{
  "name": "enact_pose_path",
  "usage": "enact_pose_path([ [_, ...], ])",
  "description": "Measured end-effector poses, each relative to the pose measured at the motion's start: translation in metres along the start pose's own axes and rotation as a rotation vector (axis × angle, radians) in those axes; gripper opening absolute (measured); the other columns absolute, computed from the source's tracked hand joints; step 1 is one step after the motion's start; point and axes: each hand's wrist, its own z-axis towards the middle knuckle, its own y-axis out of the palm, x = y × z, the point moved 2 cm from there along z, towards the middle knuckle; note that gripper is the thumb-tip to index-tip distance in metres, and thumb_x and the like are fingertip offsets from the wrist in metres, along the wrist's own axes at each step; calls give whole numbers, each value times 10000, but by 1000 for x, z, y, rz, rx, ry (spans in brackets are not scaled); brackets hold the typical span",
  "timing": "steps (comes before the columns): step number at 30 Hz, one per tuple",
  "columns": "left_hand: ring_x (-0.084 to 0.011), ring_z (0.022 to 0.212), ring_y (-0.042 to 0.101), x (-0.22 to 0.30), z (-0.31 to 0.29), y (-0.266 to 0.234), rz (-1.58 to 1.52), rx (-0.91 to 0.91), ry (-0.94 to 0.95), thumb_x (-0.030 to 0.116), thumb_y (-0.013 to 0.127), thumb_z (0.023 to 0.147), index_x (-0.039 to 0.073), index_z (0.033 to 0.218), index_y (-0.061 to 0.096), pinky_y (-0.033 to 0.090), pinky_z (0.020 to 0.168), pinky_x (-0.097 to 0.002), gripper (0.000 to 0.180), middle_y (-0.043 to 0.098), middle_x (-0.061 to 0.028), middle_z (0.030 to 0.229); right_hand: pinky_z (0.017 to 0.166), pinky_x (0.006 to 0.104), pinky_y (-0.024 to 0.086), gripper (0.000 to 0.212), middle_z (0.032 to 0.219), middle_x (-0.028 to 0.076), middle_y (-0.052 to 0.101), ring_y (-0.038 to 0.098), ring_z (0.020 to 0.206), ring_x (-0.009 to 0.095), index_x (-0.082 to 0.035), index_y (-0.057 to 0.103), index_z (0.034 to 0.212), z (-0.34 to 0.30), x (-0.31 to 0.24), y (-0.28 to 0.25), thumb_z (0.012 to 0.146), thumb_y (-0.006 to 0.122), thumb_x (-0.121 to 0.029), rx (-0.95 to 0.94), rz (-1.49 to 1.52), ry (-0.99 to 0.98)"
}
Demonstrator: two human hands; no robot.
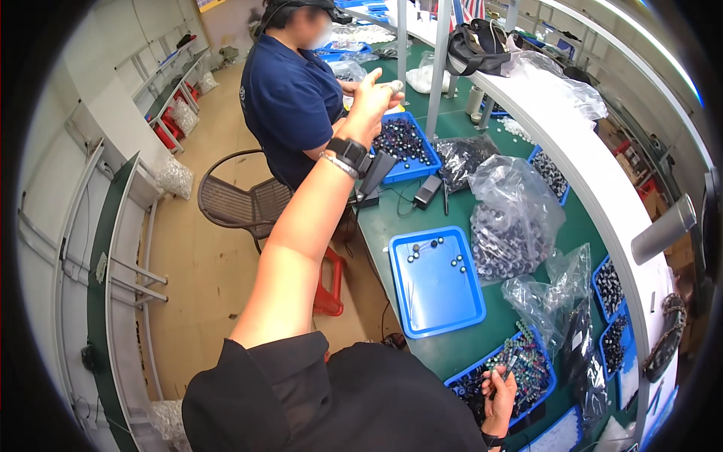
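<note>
My left arm reaches far forward, a dark watch and a bracelet on the wrist. My left hand [369, 105] is raised beside the co-worker, above the near end of a blue tray of small dark parts [407, 145]. Its fingers are loosely bent and apart, with something pale at the fingertips, perhaps finger covers; I see no object held. At the lower right, my right hand [498, 398] pinches a thin dark pen-like piece [512, 363]. That hand is over a blue tray [553, 369] heaped with small multicoloured and dark parts.
A shallow blue tray [437, 301] with several dark round pieces lies between my hands. Right of it are a clear bag of grey parts [512, 233] and crumpled plastic. A co-worker [290, 98] stands ahead by a brown chair [245, 197]. A white shelf [557, 128] overhangs the green table.
</note>
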Motion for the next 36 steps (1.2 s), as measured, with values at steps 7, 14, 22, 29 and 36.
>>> enact_pose_path([
  [7, -206, 780, 658, -4, 28, 2, -34, 5, -42, -11, 565, 863, 0, 1424, 215, 534, 634, -258, 661, 639, -190, 1009, 456, 222, 403, 127, 771, 96, 613, 505, 514, 108, -28, 539, 1016, -5, -2, 10, 897, 571, -62, 24, -2, 12],
  [14, -224, 809, 649, -11, 46, 6, -12, -7, -64, -26, 478, 873, 22, 1429, 209, 533, 670, -283, 620, 633, -197, 1019, 427, 197, 352, 120, 722, 43, 563, 460, 497, 75, -77, 530, 1009, -4, -3, 11, 897, 574, -78, 38, 37, 12],
  [22, -220, 756, 644, -21, 75, 13, -21, 42, -60, 2, 525, 862, 53, 1438, 216, 507, 625, -295, 655, 646, -172, 979, 420, 186, 344, 112, 710, 35, 553, 450, 494, 63, -76, 533, 1006, -1, -1, 9, 899, 568, -74, 42, 50, -4],
  [29, -209, 790, 667, -24, 92, 12, 38, -12, -110, 11, 483, 876, 125, 1480, 83, 549, 596, -270, 733, 607, -181, 1070, 424, 190, 346, 121, 713, 43, 553, 453, 497, 67, -52, 530, 1015, 1, -1, 7, 899, 562, -69, 68, 72, -10],
  [36, -206, 786, 654, -19, 85, 29, 79, 89, -97, -10, 533, 858, 82, 1458, 198, 535, 639, -283, 694, 619, -164, 1048, 422, 196, 335, 123, 713, 47, 555, 445, 494, 69, -52, 523, 1011, 0, -4, 7, 893, 559, -60, 80, 81, -6],
])
